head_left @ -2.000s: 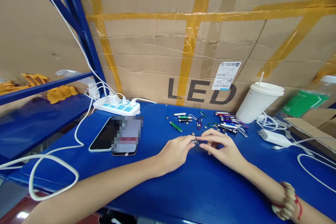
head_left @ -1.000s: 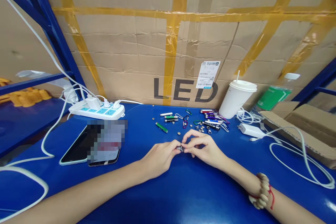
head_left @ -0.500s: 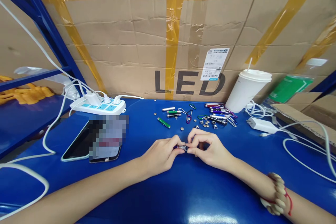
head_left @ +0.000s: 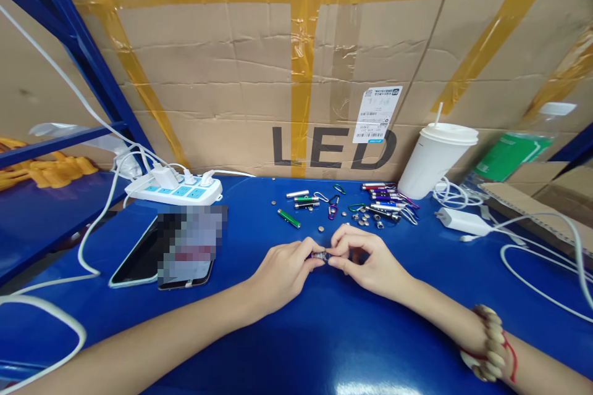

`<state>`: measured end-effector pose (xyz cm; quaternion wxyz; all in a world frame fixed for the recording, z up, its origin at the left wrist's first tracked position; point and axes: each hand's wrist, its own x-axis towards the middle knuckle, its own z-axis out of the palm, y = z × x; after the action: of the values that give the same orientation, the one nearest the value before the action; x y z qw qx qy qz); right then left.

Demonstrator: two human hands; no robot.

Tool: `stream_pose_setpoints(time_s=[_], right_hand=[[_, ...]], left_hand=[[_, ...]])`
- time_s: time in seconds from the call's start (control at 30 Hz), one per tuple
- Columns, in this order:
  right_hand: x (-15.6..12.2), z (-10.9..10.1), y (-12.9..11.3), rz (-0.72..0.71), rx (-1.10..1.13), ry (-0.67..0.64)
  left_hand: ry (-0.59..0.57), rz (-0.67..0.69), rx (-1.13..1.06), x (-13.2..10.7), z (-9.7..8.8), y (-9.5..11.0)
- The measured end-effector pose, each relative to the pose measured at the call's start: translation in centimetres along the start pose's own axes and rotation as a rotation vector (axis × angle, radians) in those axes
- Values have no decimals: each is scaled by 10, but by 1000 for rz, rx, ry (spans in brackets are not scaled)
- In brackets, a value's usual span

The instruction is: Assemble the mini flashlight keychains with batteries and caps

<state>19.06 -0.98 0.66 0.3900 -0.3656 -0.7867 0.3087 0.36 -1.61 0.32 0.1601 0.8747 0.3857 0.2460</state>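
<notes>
Between my two hands is a small dark mini flashlight (head_left: 319, 255), mostly covered by the fingers. My left hand (head_left: 282, 268) pinches its left end between thumb and forefinger. The thumb and fingertips of my right hand (head_left: 364, 259) close on its right end. Just beyond the hands lie a green mini flashlight (head_left: 289, 218), a silver tube (head_left: 297, 194) and several button cells (head_left: 364, 220). Farther right is a pile of coloured mini flashlights (head_left: 382, 196) with small carabiner clips (head_left: 356, 207).
A white paper cup (head_left: 433, 160) with a straw stands at the back right, near a white charger (head_left: 463, 221) and its cables. On the left are a power strip (head_left: 194, 192) and two phones (head_left: 134, 253). A taped cardboard box (head_left: 231, 74) rises behind the blue tabletop (head_left: 296, 345).
Both hands keep their pinch on the mini flashlight. It shows slightly differently between the fingers, with a little more of its dark body in sight, and the hands have drawn marginally closer.
</notes>
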Motion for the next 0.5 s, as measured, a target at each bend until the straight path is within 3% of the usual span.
stream_pose_setpoints(time_s=[0.5], right_hand=[[0, -2, 5, -66, -81, 13]], left_hand=[[-7, -48, 7, 2, -1, 3]])
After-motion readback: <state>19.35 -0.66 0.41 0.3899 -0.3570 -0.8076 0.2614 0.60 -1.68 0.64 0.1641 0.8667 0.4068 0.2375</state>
